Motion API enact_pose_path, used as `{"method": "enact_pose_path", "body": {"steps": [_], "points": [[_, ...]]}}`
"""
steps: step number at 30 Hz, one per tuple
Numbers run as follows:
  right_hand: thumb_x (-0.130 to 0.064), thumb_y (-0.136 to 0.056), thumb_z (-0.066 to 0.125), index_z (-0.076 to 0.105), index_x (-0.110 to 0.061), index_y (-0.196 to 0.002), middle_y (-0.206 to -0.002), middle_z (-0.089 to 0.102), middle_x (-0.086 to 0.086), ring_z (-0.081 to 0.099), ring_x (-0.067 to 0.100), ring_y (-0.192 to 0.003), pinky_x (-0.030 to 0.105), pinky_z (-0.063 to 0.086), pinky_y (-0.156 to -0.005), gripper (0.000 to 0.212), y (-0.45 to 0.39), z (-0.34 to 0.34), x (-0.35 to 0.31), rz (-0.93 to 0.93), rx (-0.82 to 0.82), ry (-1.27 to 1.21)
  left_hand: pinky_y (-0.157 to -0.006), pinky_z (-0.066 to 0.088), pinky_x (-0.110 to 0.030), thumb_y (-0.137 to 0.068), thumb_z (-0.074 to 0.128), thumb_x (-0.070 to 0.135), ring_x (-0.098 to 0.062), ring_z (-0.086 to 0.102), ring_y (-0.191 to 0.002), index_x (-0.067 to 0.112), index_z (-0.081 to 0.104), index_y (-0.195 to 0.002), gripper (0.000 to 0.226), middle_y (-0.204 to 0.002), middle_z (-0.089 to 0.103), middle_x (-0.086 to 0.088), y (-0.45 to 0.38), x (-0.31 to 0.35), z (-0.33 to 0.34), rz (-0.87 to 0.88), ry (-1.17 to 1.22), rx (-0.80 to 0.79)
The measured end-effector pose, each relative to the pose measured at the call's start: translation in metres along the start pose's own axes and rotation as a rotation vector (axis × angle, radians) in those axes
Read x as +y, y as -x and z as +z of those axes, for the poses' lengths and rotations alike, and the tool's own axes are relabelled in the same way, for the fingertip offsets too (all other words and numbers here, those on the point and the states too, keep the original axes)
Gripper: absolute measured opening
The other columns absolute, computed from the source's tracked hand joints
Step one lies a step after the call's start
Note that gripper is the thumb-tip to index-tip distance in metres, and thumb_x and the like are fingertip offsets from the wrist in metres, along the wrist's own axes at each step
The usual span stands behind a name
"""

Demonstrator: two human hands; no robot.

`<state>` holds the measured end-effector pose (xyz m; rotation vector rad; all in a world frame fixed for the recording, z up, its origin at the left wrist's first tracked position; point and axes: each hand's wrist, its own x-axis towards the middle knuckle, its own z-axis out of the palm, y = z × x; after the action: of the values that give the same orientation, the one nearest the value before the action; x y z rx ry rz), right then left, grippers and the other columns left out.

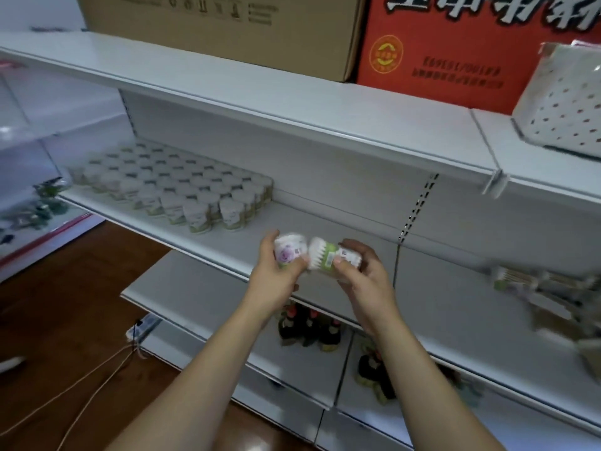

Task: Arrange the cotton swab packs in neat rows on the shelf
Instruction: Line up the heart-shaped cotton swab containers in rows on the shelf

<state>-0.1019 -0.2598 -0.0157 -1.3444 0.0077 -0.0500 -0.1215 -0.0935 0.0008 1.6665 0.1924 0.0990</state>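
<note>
Left hand [276, 271] and right hand [364, 275] each grip a cotton swab pack [290, 252]; arranged packs [182, 190] stand at ten o'clock on the shelf [325, 229].

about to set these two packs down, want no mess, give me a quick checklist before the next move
1. Left hand grips its pack: ok.
2. Right hand grips its pack: ok.
3. Bare shelf right of the rows for new packs: ok.
4. Existing rows upright and aligned: ok, though blurred at the far end.
5. Held packs upright like those in the rows: not ok, the right one lies sideways.
6. Packs the same kind as the rows: cannot tell, labels too blurred.
</note>
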Motion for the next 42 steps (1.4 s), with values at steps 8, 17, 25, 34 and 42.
{"method": "enact_pose_path", "body": {"steps": [8, 17, 25, 34, 42], "points": [[-0.026, -0.105, 0.048, 0.052, -0.031, -0.132, -0.126, 0.057, 0.0, 0.067, 0.029, -0.106, 0.041, 0.061, -0.07, 0.028, -0.036, 0.069, 0.003, 0.128, -0.005, -0.008, -0.092, 0.057, -0.046, -0.089, 0.073, 0.032, -0.021, 0.064, -0.109, 0.029, 0.03, -0.148, 0.072, -0.132, 0.058, 0.0, -0.053, -0.007, -0.051, 0.039, -0.125, 0.026], [-0.014, -0.089, 0.072, 0.054, -0.014, -0.126, -0.118, 0.065, 0.012, 0.072, 0.013, -0.088, 0.036, 0.059, -0.075, 0.041, -0.105, 0.12, 0.004, 0.1, 0.078, -0.106, -0.091, 0.056, -0.038, -0.091, 0.072, 0.03, -0.022, 0.065, -0.108, 0.029, 0.03, -0.149, 0.071, -0.124, 0.06, 0.002, -0.131, 0.005, -0.099, 0.137, -0.256, 0.046], [-0.022, -0.096, 0.065, 0.071, -0.027, -0.118, -0.11, 0.075, 0.0, 0.072, 0.021, -0.101, 0.036, 0.059, -0.079, 0.023, -0.126, 0.153, 0.021, 0.008, 0.113, 0.043, -0.097, 0.055, -0.05, -0.086, 0.073, 0.039, -0.023, 0.058, -0.127, 0.038, 0.03, -0.153, 0.08, -0.149, 0.051, -0.002, -0.176, -0.001, -0.137, 0.141, -0.135, 0.05], [-0.024, -0.099, 0.061, 0.067, -0.037, -0.119, -0.128, 0.061, -0.005, 0.064, 0.011, -0.109, 0.037, 0.054, -0.096, 0.025, -0.113, 0.204, 0.065, -0.142, 0.274, 0.538, -0.088, 0.058, -0.052, -0.094, 0.067, 0.032, -0.032, 0.066, -0.109, 0.032, 0.039, -0.151, 0.063, -0.119, 0.06, 0.002, -0.211, -0.007, -0.198, 0.13, -0.024, -0.076], [-0.019, -0.087, 0.065, 0.069, -0.016, -0.121, -0.128, 0.058, -0.001, 0.056, 0.011, -0.117, 0.042, 0.053, -0.097, 0.033, -0.096, 0.24, 0.103, -0.23, 0.305, 0.77, -0.063, 0.059, -0.04, -0.096, 0.067, 0.029, -0.006, 0.064, -0.062, 0.035, 0.045, -0.138, 0.048, -0.101, 0.065, 0.014, -0.216, -0.02, -0.224, 0.132, -0.011, -0.191]]}}
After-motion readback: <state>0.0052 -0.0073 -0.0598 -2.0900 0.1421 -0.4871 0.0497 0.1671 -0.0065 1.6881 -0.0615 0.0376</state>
